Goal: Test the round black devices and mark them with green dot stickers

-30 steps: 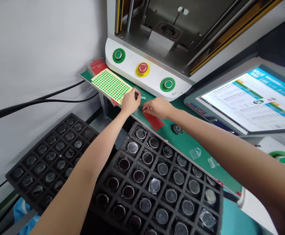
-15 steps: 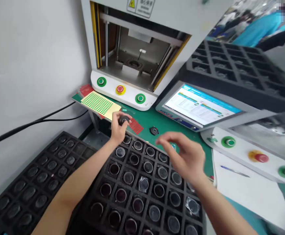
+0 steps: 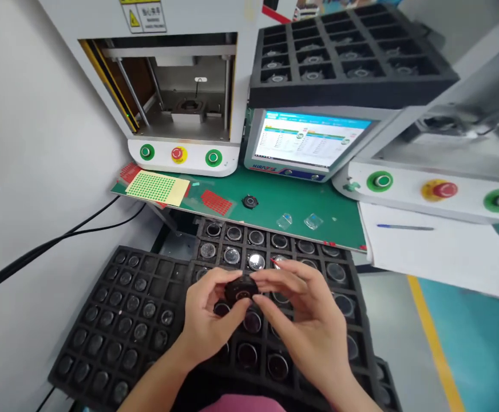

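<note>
A round black watch case (image 3: 241, 290) is held in front of me over the foam tray, a pale ring showing on its lower face. My left hand (image 3: 213, 312) is closed around its left side, thumb below and fingers along the top. On the other side, the thumb and fingertips of my right hand (image 3: 307, 320) pinch its right edge. A small red tab (image 3: 274, 261) shows by my right index finger; whether it sticks to the finger I cannot tell. Beneath both hands lies a black foam tray (image 3: 352, 286) with round glass-faced pieces in its compartments.
A second foam tray (image 3: 163, 274) lies at left. On the green bench (image 3: 270, 189) are another black watch part (image 3: 250, 201), red stickers (image 3: 216, 202), a green-dot sticker sheet (image 3: 157, 187) and clear film pieces (image 3: 313, 221). Behind stand a press (image 3: 181, 155), a screen (image 3: 307, 140) and a loaded tray (image 3: 352, 91).
My left hand has brought the watch case back from the bench edge to above the tray. My right hand has come in from the right and now grips it too. The view has turned right.
</note>
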`<state>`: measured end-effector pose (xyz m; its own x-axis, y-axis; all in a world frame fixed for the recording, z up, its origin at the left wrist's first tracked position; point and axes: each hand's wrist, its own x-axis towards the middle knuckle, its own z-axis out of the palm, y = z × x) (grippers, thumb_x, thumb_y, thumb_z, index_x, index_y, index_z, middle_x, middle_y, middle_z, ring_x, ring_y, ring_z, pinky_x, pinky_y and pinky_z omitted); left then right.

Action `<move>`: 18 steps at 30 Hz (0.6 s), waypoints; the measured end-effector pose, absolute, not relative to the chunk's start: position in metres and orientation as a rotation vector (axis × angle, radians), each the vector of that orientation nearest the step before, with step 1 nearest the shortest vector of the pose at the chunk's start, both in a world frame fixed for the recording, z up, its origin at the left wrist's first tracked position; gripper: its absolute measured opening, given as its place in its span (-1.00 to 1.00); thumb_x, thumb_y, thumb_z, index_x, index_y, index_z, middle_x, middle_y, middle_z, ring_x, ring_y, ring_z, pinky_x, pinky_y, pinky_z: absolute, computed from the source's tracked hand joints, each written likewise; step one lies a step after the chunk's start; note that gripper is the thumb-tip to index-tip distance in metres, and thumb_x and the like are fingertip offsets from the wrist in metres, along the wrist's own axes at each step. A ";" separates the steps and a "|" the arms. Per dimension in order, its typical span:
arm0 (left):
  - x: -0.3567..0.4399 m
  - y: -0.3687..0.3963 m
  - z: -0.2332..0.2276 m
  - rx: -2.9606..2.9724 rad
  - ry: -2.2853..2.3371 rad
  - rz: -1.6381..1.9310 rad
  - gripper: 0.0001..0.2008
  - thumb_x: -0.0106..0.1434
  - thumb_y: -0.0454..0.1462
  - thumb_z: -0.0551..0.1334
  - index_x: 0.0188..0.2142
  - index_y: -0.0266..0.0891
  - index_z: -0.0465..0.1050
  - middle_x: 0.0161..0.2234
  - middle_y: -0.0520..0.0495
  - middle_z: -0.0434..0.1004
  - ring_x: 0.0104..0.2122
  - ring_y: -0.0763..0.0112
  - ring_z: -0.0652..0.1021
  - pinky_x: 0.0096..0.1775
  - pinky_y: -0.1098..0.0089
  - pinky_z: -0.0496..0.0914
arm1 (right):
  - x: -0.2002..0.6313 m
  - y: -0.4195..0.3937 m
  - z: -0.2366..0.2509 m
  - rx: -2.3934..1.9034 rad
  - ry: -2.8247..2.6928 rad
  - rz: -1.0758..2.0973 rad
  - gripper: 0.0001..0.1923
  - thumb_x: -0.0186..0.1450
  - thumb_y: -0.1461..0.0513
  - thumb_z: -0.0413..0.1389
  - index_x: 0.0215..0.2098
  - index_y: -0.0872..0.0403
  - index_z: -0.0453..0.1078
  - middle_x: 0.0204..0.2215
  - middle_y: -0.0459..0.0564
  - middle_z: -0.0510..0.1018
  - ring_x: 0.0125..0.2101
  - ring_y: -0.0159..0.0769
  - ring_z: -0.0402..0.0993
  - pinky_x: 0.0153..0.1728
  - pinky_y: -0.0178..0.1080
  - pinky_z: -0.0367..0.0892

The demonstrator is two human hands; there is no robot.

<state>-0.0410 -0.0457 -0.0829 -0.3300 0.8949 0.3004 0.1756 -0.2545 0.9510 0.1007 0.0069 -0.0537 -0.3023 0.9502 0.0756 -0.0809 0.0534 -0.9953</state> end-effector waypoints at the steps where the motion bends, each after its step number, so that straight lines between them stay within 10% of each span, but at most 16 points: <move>1: -0.039 -0.047 -0.078 1.372 1.449 1.568 -0.64 0.16 -0.33 0.34 -0.06 0.07 0.50 -0.27 -0.04 0.50 -0.34 0.33 0.60 -0.40 0.39 0.57 | 0.104 0.008 -0.053 -0.966 -1.338 1.501 -0.58 0.14 0.33 0.29 -0.09 -0.11 0.32 -0.30 -0.10 0.64 -0.35 -0.31 0.60 -0.24 -0.19 0.54; 10: -0.022 -0.042 -0.066 1.525 1.204 1.442 -0.35 0.04 -0.07 0.45 0.14 0.04 0.41 -0.04 -0.19 0.47 -0.40 0.34 0.56 -0.60 0.40 0.52 | 0.128 0.015 -0.062 -0.743 -0.483 2.376 -0.42 -0.05 0.26 0.45 -0.19 0.02 0.24 -0.50 -0.20 0.56 -0.52 -0.46 0.49 -0.43 -0.39 0.40; 18: -0.019 -0.032 -0.066 1.599 1.225 1.462 -0.34 -0.03 0.03 0.45 0.10 0.12 0.45 -0.23 -0.05 0.67 -0.41 0.31 0.62 -0.44 0.32 0.54 | 0.143 0.009 -0.058 -0.931 -0.597 2.001 -0.73 -0.02 0.20 0.44 -0.39 0.04 0.50 -0.58 -0.14 0.55 -0.56 -0.44 0.47 -0.48 -0.39 0.41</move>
<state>-0.0190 -0.0316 -0.0658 -0.0534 0.9241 0.3784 0.2108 -0.3600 0.9088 0.1432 0.0092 -0.0582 -0.3817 0.8364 -0.3933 -0.4844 -0.5434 -0.6856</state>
